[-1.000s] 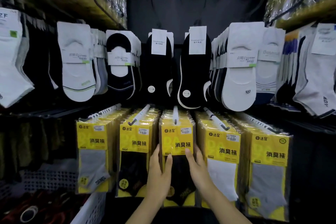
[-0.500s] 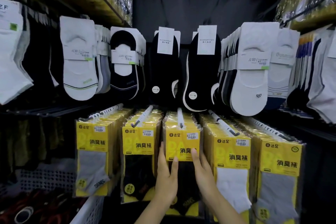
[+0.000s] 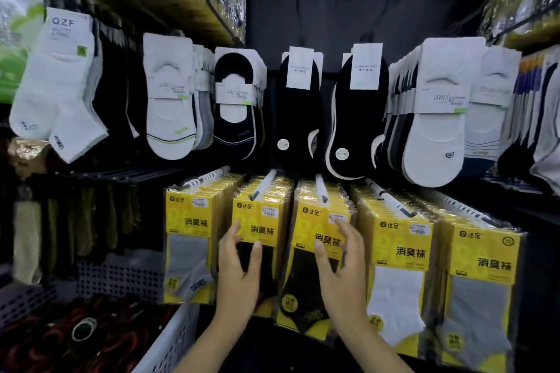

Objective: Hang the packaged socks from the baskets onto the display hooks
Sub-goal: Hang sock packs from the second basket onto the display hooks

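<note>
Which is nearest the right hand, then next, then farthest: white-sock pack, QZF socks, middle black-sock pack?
1. Middle black-sock pack, just behind the right hand.
2. White-sock pack, next hook right.
3. QZF socks, far upper left.

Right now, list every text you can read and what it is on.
"QZF": white sock card, upper left.
"达足": top corner of the yellow packs.
"消臭袜": same packs, mid-card.
Too blurred to read: price stickers, black-sock tags, small print elsewhere.

Yellow sock packs [image 3: 322, 239] on hooks [image 3: 321, 192]
</note>
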Demonstrator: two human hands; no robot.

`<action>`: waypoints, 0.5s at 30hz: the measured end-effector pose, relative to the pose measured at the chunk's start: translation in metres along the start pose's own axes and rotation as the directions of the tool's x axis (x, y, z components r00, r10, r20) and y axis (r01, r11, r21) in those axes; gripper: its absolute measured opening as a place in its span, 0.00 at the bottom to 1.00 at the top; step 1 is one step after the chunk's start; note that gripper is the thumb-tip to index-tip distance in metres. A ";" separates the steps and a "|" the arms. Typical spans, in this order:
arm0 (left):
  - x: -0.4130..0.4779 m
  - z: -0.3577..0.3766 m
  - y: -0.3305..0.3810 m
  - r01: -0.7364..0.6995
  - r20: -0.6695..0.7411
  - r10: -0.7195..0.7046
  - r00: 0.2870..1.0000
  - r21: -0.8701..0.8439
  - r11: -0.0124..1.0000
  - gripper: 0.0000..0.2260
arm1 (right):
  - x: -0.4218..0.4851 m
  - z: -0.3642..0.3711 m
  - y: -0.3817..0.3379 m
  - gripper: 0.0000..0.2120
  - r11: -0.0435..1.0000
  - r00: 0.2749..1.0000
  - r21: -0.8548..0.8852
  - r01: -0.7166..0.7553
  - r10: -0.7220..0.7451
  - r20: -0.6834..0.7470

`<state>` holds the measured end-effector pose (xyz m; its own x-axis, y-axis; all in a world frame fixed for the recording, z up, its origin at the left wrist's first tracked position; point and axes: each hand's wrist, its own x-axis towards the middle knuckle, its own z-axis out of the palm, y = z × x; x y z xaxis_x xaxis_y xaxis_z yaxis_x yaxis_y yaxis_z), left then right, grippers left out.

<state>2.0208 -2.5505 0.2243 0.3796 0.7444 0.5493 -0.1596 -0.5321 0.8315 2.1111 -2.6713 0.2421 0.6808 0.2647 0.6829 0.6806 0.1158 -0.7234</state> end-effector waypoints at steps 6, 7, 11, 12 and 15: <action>0.039 -0.022 -0.011 0.087 0.124 -0.088 0.988 0.011 0.996 0.36 | -0.004 0.045 -0.009 0.31 0.969 0.883 0.038 -0.242 0.204 0.423; 0.044 -0.023 -0.012 0.108 0.150 -0.104 0.983 -0.020 0.994 0.36 | 0.000 0.053 -0.008 0.35 0.951 0.859 0.044 -0.305 0.254 0.445; 0.062 -0.020 -0.021 0.183 0.265 -0.146 0.953 -0.124 0.975 0.37 | 0.017 0.081 0.000 0.44 0.879 0.815 0.109 -0.465 0.376 0.441; 0.066 -0.018 -0.024 0.186 0.285 -0.140 0.948 -0.141 0.972 0.38 | 0.021 0.087 0.003 0.45 0.861 0.814 0.132 -0.491 0.400 0.421; 0.076 -0.013 -0.033 0.211 0.282 -0.152 0.947 -0.191 0.959 0.39 | 0.033 0.102 0.013 0.45 0.809 0.797 0.178 -0.560 0.468 0.383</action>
<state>2.0432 -2.4711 0.2401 0.6407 0.6727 0.3702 -0.2468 -0.2761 0.9289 2.1149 -2.5637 0.2450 0.7573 0.6313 0.1672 0.1214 0.1154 -0.9859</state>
